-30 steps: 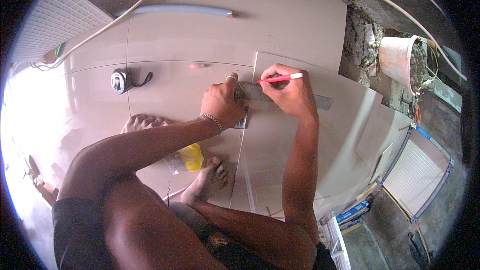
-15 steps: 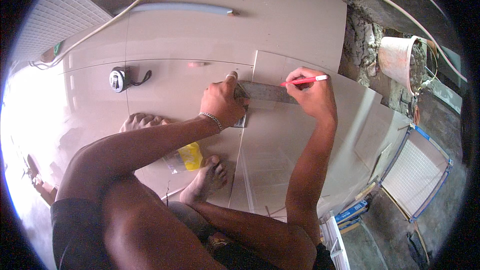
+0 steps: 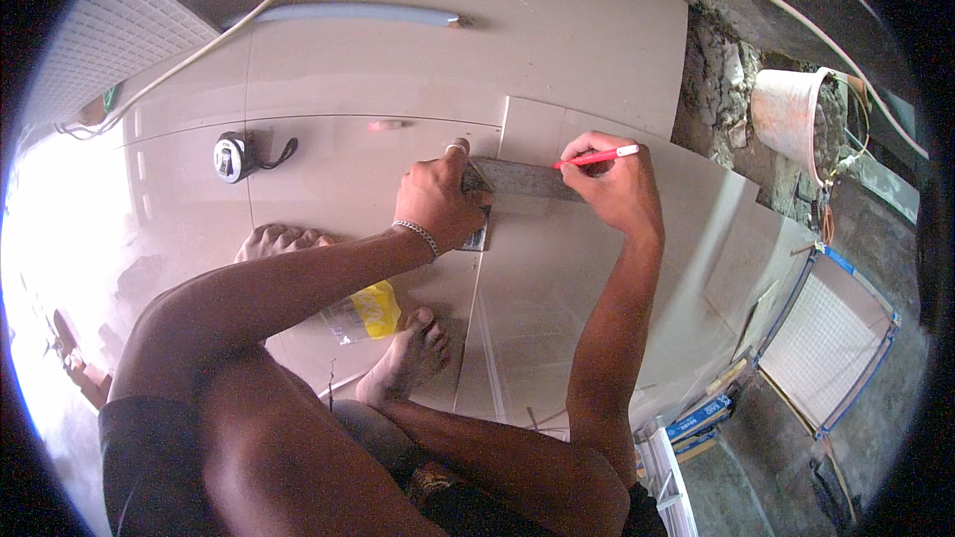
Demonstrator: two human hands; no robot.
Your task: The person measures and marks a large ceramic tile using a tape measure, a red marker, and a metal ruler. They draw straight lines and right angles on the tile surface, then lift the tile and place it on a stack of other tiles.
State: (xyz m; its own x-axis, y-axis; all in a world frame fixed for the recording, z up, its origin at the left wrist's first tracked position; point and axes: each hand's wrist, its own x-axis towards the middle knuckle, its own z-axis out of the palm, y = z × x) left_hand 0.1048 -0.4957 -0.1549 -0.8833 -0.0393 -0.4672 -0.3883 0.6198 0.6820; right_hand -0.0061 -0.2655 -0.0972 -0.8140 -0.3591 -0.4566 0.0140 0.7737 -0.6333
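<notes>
Metal square (image 3: pixel 522 179) on loose beige tile (image 3: pixel 587 268), long blade running left to right, short leg pointing toward the body, pinned flat by left hand (image 3: pixel 438 201) with fingers spread. Red pencil (image 3: pixel 597 156) pinched in closed right hand (image 3: pixel 612 184), tip at blade's upper edge. Marking step in hand, seemingly; next stroke calls for firm pressure and an unshifted blade.

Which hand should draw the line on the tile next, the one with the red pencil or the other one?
The right hand, probably. It holds the red pencil with its tip at the metal square lying on the loose tile. The left hand is pressing the square down.
</notes>
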